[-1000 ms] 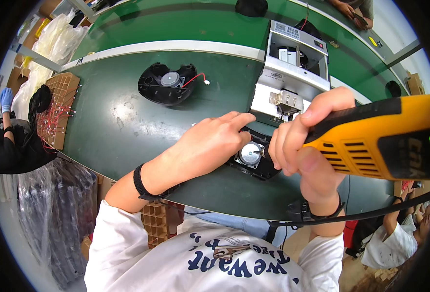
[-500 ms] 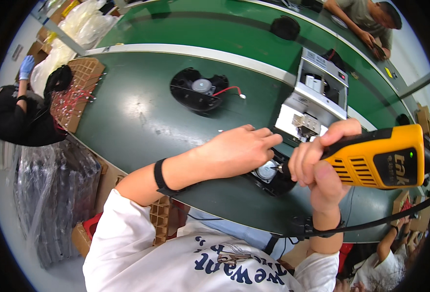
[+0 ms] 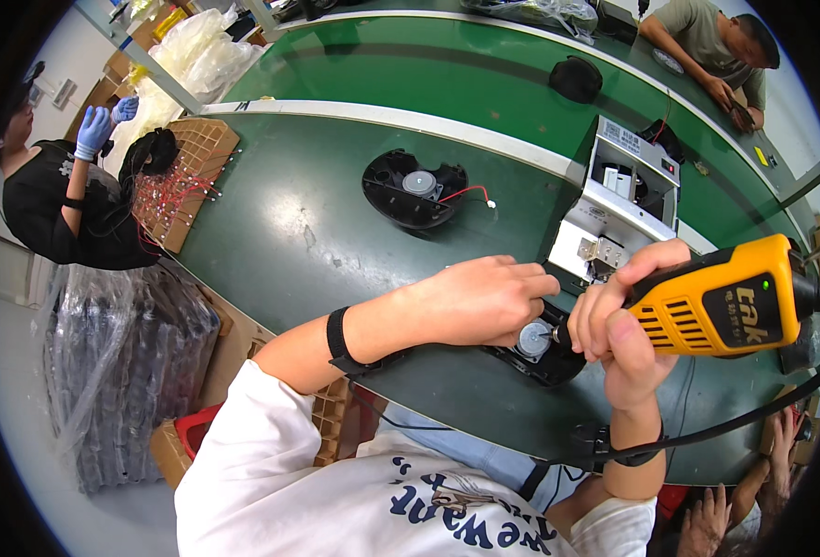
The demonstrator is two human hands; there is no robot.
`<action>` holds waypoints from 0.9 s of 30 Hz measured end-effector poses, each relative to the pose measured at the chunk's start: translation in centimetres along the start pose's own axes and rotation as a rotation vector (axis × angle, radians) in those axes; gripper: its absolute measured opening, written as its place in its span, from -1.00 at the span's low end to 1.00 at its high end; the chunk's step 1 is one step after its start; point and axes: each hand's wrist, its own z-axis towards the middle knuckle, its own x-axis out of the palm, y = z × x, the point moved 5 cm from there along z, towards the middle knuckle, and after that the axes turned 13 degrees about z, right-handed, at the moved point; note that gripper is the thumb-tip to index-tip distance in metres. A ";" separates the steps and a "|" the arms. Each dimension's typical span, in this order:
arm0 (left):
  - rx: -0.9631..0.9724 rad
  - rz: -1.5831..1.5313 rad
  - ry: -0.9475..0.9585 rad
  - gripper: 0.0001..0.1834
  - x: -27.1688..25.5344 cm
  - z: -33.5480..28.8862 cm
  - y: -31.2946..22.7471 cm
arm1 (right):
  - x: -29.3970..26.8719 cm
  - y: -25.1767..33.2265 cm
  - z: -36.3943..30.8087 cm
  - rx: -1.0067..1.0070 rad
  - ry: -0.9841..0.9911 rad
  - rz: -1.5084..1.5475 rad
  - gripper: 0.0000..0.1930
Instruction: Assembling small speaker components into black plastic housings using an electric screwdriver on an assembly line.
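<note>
My right hand [image 3: 619, 325] is wrapped round a yellow and black electric screwdriver [image 3: 714, 302], held nearly level with its bit pointing left. The bit meets the rim area of a round grey speaker [image 3: 532, 340], set in a black plastic housing [image 3: 558, 368] on the bench. My left hand [image 3: 495, 299] bends its fingers down over the housing's upper left side, gripping it there; the fingertips are partly hidden. Farther off, a second black housing [image 3: 414, 206] with a grey speaker lies face up, a red lead [image 3: 465, 193] with a white plug trailing from it.
A silver screw feeder machine [image 3: 628, 190] stands just beyond my hands. Red leads lie in a cardboard divider tray [image 3: 192, 181] at the left, beside a person in blue gloves [image 3: 92, 135]. A black cable [image 3: 707, 436] loops near my right forearm. Another person [image 3: 711, 56] sits far right.
The whole view has shifted, so the bench things sit farther right and lower. My hands keep their hold, and the bit stays at the speaker. The gloved person now shows both hands raised.
</note>
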 end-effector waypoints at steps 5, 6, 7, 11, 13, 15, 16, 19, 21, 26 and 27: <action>-0.139 -0.280 -0.290 -0.82 -2.2 -0.5 1.6 | -0.2 0.0 0.0 0.007 -0.015 0.018 -0.65; -0.235 -0.433 -0.296 -0.79 -2.2 -0.7 2.3 | -0.1 0.0 0.1 0.008 -0.007 0.011 -0.65; -0.254 -0.497 -0.354 -0.77 -2.4 -0.6 2.5 | 0.1 0.1 0.1 0.009 -0.003 0.008 -0.65; -0.370 -0.856 -0.321 -0.74 0.5 -0.9 4.0 | -0.2 0.2 -0.2 0.034 -0.014 0.110 -0.64; -0.398 -1.010 -0.369 -0.76 1.1 -0.8 4.0 | -0.6 0.4 -0.3 0.039 -0.027 0.160 -0.62; -0.456 -1.230 -0.378 -0.77 1.5 -0.6 4.1 | -0.3 1.7 -0.1 0.012 -0.045 0.170 -0.59; -0.488 -1.250 -0.339 -0.86 1.7 -1.0 4.3 | -0.3 2.1 0.1 -0.004 -0.046 0.183 -0.58; -0.550 -1.305 -0.251 -0.74 1.3 -1.6 4.0 | -0.1 4.9 1.1 -0.064 0.075 0.122 -0.58; -0.481 -1.334 -0.279 -0.74 1.7 -1.8 4.2 | 0.0 6.0 1.7 -0.100 0.124 0.048 -0.60; -0.404 -1.417 -0.312 -0.76 2.3 -1.8 4.0 | 0.9 6.4 2.2 -0.192 0.168 0.050 -0.59; -0.396 -1.431 -0.279 -0.75 2.2 -1.7 3.7 | 0.9 6.3 2.1 -0.181 0.167 0.034 -0.57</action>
